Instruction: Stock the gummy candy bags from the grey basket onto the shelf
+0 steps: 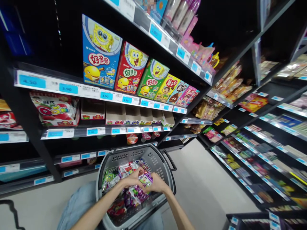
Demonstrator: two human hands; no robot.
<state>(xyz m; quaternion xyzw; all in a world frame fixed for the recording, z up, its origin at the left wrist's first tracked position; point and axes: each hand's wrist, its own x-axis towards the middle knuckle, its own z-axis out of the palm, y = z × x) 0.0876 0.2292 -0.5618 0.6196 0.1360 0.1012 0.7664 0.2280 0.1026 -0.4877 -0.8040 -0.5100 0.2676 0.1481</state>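
Note:
A grey shopping basket (165, 153) stands on the floor in front of my knees, with several candy packets inside. Both my hands reach into it. My left hand (133, 179) and my right hand (154, 183) are closed on a purple and white candy packet (145, 179) from its two sides. Below it lie more purple packets (137, 195). Green packets (109, 179) rest at the basket's left, and red ones (117, 207) are near its front. Red and white packets (124, 169) lie just behind my left hand.
A dark shelf rises behind the basket, holding snack boxes (102, 52) above open cardboard display trays (115, 115). At the left is a tray of candy bags (55, 108). Another stocked shelf (266, 153) runs along the right, across the pale floor (196, 179). The basket's black handle (169, 159) sticks out.

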